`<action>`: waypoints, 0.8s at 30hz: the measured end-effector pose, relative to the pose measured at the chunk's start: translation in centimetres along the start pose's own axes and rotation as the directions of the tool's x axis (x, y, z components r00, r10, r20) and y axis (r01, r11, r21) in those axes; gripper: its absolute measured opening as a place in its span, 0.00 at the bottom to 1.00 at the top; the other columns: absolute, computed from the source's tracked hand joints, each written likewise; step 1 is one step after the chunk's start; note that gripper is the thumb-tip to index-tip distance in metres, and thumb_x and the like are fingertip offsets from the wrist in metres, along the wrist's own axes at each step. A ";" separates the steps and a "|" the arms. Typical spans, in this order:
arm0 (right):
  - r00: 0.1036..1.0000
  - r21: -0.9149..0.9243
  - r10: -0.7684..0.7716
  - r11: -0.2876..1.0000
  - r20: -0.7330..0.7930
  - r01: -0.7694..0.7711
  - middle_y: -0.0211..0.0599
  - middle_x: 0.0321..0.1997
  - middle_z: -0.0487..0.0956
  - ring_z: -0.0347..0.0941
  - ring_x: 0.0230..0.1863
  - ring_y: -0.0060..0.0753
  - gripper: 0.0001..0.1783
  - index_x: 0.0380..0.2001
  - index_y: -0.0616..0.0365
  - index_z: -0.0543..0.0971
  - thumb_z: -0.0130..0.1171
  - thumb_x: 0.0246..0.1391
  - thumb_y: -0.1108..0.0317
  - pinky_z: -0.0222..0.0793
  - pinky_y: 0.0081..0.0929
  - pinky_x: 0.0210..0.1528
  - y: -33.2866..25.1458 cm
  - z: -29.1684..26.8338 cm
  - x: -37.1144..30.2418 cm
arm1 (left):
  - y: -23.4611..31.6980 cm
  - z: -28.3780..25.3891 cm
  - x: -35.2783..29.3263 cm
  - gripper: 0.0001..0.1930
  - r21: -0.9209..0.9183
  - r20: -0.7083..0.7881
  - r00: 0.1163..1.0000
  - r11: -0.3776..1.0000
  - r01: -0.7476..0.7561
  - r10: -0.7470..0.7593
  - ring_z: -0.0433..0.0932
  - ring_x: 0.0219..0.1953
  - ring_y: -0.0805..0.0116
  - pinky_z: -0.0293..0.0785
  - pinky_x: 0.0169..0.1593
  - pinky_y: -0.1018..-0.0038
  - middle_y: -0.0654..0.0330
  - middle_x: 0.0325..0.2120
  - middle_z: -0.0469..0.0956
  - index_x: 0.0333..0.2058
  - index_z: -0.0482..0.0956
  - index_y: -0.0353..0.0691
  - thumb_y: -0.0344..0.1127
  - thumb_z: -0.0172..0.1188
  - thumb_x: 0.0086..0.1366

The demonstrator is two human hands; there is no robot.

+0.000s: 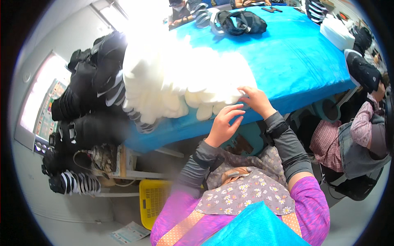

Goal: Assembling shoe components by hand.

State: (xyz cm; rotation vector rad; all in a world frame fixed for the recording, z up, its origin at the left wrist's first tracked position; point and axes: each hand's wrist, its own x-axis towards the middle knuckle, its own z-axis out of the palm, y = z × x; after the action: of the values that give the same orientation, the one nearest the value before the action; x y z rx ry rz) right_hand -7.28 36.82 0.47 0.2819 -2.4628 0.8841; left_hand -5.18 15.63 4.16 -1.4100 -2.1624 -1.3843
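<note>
My left hand is in front of the table edge, fingers apart, with nothing visible in it. Beside it, my right hand is stretched toward the right end of a pile of white padded pieces. Its fingertips are at the pile, though I cannot tell whether they touch it. The pile is soft and rounded, and glare washes out its upper part. It lies on a table with a blue cover.
Black padded goods are stacked left of the white pile. Farther back lies a black strapped item. Below left stands a yellow plastic basket. A co-worker in a checked shirt sits at the right; others are across the table.
</note>
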 end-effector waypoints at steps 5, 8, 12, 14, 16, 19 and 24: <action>0.949 0.249 0.305 0.928 -0.082 -0.277 0.47 0.43 0.80 0.77 0.42 0.52 0.13 0.45 0.57 0.76 0.53 0.62 0.63 0.74 0.40 0.44 4.0 0.6 0.5 | 0.1 1.9 3.2 0.10 0.089 0.066 0.995 0.992 -0.084 0.079 0.75 0.53 0.54 0.71 0.55 0.65 0.55 0.48 0.78 0.40 0.81 0.40 0.26 0.62 0.58; 0.849 0.719 0.503 0.650 -0.164 -0.246 0.45 0.42 0.80 0.81 0.40 0.44 0.16 0.45 0.63 0.73 0.46 0.68 0.60 0.76 0.36 0.43 4.9 1.6 0.5 | -0.7 2.5 4.3 0.10 0.210 0.073 0.989 0.967 -0.143 0.131 0.73 0.55 0.53 0.70 0.56 0.62 0.55 0.49 0.78 0.40 0.80 0.41 0.28 0.62 0.58; 0.746 0.957 0.658 0.139 0.103 -0.255 0.45 0.47 0.76 0.81 0.41 0.39 0.18 0.53 0.63 0.62 0.43 0.70 0.59 0.79 0.31 0.42 5.3 0.9 0.0 | -2.8 3.8 5.9 0.13 0.490 0.180 0.970 0.840 -0.234 0.165 0.70 0.59 0.54 0.65 0.61 0.56 0.54 0.53 0.75 0.44 0.78 0.43 0.32 0.61 0.59; 0.773 0.978 0.634 0.175 -0.024 -0.113 0.44 0.48 0.76 0.81 0.42 0.39 0.16 0.51 0.62 0.65 0.47 0.68 0.61 0.78 0.31 0.45 5.1 0.7 -0.2 | -5.0 5.1 5.9 0.17 0.553 0.194 0.971 0.802 -0.225 0.139 0.70 0.59 0.55 0.62 0.63 0.55 0.54 0.55 0.74 0.47 0.77 0.44 0.37 0.61 0.60; 0.794 0.988 0.607 0.146 -0.048 -0.052 0.43 0.49 0.76 0.80 0.44 0.37 0.16 0.51 0.62 0.66 0.51 0.66 0.64 0.76 0.31 0.50 3.9 -0.3 0.6 | -7.3 5.1 5.2 0.19 0.652 0.248 0.969 0.739 -0.169 0.004 0.72 0.57 0.57 0.64 0.61 0.58 0.55 0.53 0.75 0.48 0.78 0.43 0.41 0.62 0.59; 0.825 0.943 0.501 0.314 -0.263 0.110 0.42 0.50 0.75 0.76 0.50 0.35 0.16 0.50 0.65 0.67 0.55 0.61 0.70 0.74 0.32 0.54 3.3 -3.6 0.8 | -7.1 5.6 5.5 0.20 0.643 0.240 0.968 0.758 -0.108 -0.066 0.74 0.54 0.57 0.66 0.59 0.59 0.57 0.51 0.77 0.48 0.78 0.41 0.44 0.63 0.59; 0.863 0.867 0.413 0.496 -0.292 0.056 0.40 0.51 0.76 0.74 0.50 0.29 0.21 0.52 0.65 0.68 0.57 0.56 0.72 0.71 0.29 0.53 3.1 -7.5 -0.4 | -4.3 5.0 7.0 0.27 0.344 0.219 0.961 0.935 0.086 -0.169 0.72 0.56 0.54 0.67 0.60 0.60 0.52 0.54 0.74 0.58 0.70 0.36 0.44 0.60 0.64</action>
State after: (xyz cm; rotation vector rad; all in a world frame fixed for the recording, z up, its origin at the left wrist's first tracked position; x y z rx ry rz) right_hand -5.11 43.97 3.55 0.0905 -1.4162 1.9943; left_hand -10.77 23.38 3.19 -1.3884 -2.5378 -0.8555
